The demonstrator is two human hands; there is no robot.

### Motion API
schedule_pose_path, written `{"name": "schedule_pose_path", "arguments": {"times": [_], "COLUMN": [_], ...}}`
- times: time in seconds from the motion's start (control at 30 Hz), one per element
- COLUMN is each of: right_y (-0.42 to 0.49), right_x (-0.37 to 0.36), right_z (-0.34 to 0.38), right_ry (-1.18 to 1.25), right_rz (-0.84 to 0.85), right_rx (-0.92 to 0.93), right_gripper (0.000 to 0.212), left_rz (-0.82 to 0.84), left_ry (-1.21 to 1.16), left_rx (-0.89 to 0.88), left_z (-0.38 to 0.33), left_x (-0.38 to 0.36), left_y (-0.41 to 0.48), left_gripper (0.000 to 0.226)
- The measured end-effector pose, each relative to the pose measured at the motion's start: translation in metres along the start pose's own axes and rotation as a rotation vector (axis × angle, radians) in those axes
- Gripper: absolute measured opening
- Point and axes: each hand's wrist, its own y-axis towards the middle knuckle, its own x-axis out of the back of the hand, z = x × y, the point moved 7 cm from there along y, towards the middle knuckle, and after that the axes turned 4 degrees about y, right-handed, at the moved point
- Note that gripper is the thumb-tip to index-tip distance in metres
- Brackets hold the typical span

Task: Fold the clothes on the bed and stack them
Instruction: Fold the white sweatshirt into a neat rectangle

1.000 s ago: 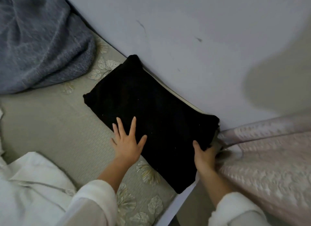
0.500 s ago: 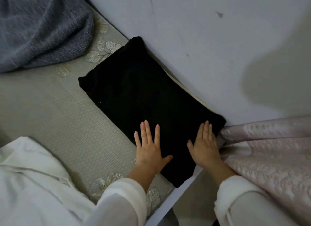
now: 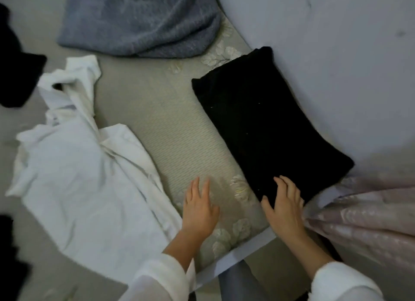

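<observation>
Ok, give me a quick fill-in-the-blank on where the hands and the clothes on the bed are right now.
1. The folded garment that the right hand rests on is ____ in colour.
2. The left hand, its fingers straight over the bed mat, holds ____.
3. The unfolded garment to the left of the left hand is ____ in colour.
Missing words: black; nothing; white.

The folded garment [image 3: 269,125] lies on the bed [image 3: 175,132] beside the wall [image 3: 336,65], the crumpled shirt [image 3: 78,177] to its left.
</observation>
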Motion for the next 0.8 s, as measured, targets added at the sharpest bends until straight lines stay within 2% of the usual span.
{"name": "schedule_pose_path", "arguments": {"times": [0.2,0.4,0.6,0.7,0.8], "right_y": [-0.047,-0.110,-0.157,-0.159,-0.154], "right_x": [-0.075,-0.152,-0.207,-0.220,-0.223], "right_z": [0.094,0.159,0.189,0.194,0.193], "right_ry": [-0.156,-0.121,-0.176,-0.200,-0.185], "right_rz": [0.241,0.373,0.429,0.435,0.434], "right_rx": [0.194,0.078,0.053,0.019,-0.028], "right_gripper": [0.054,0.049,0.060,0.064,0.068], "left_rz": [-0.039,-0.056,0.043,0.023,-0.037], "left_ry": [-0.063,-0.144,-0.242,-0.297,-0.499], "left_rx": [0.123,0.257,0.427,0.486,0.583], "left_z": [0.106,0.218,0.329,0.359,0.376], "left_x": [0.000,0.000,-0.023,-0.023,-0.019], "left_y": [-0.072,-0.122,-0.153,-0.149,-0.141], "left_gripper": [0.068,0.068,0.072,0.073,0.075]}}
